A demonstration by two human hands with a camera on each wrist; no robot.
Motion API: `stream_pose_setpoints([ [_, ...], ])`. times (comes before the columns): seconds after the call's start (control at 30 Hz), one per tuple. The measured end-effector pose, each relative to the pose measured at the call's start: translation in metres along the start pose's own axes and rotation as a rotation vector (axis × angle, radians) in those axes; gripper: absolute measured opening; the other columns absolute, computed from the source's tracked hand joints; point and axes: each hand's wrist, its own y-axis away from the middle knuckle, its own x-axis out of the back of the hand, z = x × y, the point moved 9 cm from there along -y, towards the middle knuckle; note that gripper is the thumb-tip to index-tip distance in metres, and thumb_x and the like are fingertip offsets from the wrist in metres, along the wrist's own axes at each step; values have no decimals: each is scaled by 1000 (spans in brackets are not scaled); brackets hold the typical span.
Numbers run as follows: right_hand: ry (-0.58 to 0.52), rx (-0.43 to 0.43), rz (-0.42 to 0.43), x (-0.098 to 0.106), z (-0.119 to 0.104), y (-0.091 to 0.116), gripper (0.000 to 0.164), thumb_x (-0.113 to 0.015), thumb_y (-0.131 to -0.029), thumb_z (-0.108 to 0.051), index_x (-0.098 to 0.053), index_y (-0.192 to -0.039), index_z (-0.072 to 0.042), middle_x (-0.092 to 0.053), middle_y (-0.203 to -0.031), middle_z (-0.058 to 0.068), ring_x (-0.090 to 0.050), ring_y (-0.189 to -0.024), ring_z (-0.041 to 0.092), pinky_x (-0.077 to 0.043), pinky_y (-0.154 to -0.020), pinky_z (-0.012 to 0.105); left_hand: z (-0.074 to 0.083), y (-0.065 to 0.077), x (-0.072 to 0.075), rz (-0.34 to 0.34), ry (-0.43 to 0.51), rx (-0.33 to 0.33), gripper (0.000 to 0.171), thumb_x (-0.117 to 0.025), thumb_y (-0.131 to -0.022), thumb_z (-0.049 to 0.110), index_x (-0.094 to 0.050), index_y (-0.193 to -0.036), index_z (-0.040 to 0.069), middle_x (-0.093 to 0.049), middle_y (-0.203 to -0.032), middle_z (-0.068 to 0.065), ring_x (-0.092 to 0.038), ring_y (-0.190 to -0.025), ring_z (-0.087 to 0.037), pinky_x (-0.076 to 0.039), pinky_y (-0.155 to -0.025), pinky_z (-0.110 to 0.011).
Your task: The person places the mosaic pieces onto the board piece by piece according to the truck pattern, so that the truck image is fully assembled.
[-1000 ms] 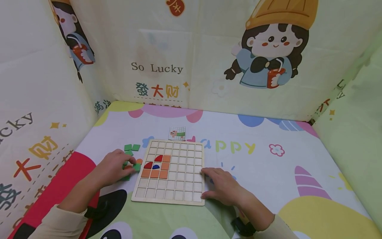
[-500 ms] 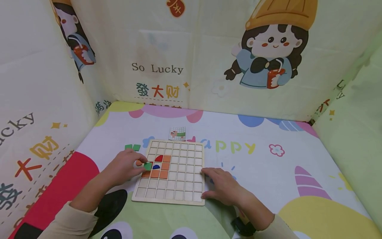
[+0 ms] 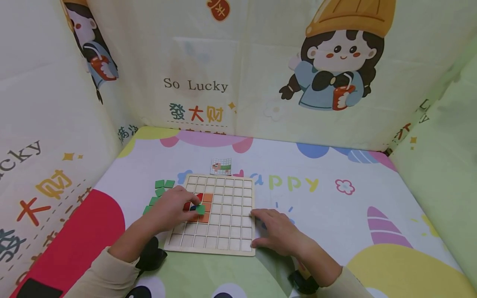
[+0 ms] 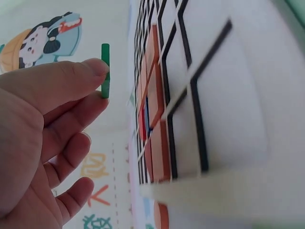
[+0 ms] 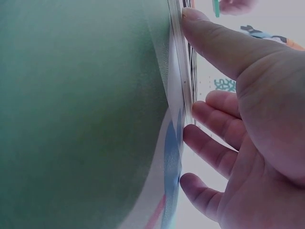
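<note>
My left hand [image 3: 169, 211] pinches a green square tile [image 4: 106, 71] between thumb and index finger, the tile on edge in the left wrist view. It is held above the left part of a wooden grid board [image 3: 227, 236]. Orange square tiles [image 3: 207, 198], red curved tiles [image 3: 200, 196] and a blue half-round piece lie in the board's cells, partly hidden by the hand. At the board's right edge rests my right hand [image 3: 279, 231], thumb and fingertips touching the rim with fingers spread; the right wrist view shows its fingers [image 5: 209, 148] along that edge.
Several loose green tiles [image 3: 160, 192] lie on the patterned tablecloth [image 3: 316, 215] left of the board. A small picture card [image 3: 221, 166] with a gridded design lies just behind the board. Printed cloth walls [image 3: 261, 62] stand at the back and sides.
My left hand has picked the green tile up from the pile and carried it rightward over the board. The right hand has stayed at the board's edge.
</note>
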Motion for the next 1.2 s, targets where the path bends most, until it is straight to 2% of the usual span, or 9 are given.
stream_pose_setpoints([
  [0.23, -9, -5, -2, 1, -1, -1, 75, -85, -79, -37, -52, -140, -8, -55, -139, 12, -49, -128, 35, -39, -100, 59, 12, -6, -12, 2, 14, -41, 11, -79, -85, 17, -74, -95, 19, -64, -88, 15, -51, -90, -15, -46, -72, -31],
  [0.4, -9, -5, -1, 1, -1, -1, 75, -85, -79, -37, -52, -140, -8, -55, -139, 12, -50, -128, 35, -39, -100, 59, 17, -8, -20, -13, 7, -46, 16, -82, -83, 23, -75, -96, 19, -63, -88, 15, -48, -88, -13, -45, -68, -29],
  [0.47, -8, -4, 2, 1, -1, -2, 75, -85, -79, -37, -52, -139, -8, -56, -139, 12, -50, -128, 35, -39, -101, 59, 18, -9, -22, -16, 12, -42, 17, -83, -83, 23, -74, -97, 19, -62, -88, 14, -47, -88, -12, -45, -69, -29],
  [0.67, -8, -6, 1, 0, 0, -1, 75, -85, -79, -37, -52, -140, -7, -55, -139, 12, -50, -128, 35, -39, -100, 59, 25, -11, -26, -5, 10, -84, 16, -83, -82, 21, -75, -95, 17, -61, -85, 12, -47, -84, -12, -44, -68, -28],
  [0.8, -8, -13, -5, -1, 1, 0, 76, -85, -79, -38, -52, -140, -7, -55, -139, 12, -50, -128, 35, -39, -100, 59, 26, -12, -30, -4, 12, -82, 15, -83, -82, 20, -75, -95, 17, -62, -85, 12, -47, -84, -12, -44, -69, -28],
  [1.2, -17, -8, 1, 0, 0, 0, 75, -85, -79, -37, -52, -140, -7, -55, -139, 12, -50, -128, 36, -39, -100, 59, 28, -14, -37, -5, -56, -101, 17, -84, -81, 22, -75, -95, 16, -60, -83, 14, -46, -82, -12, -42, -68, -28],
])
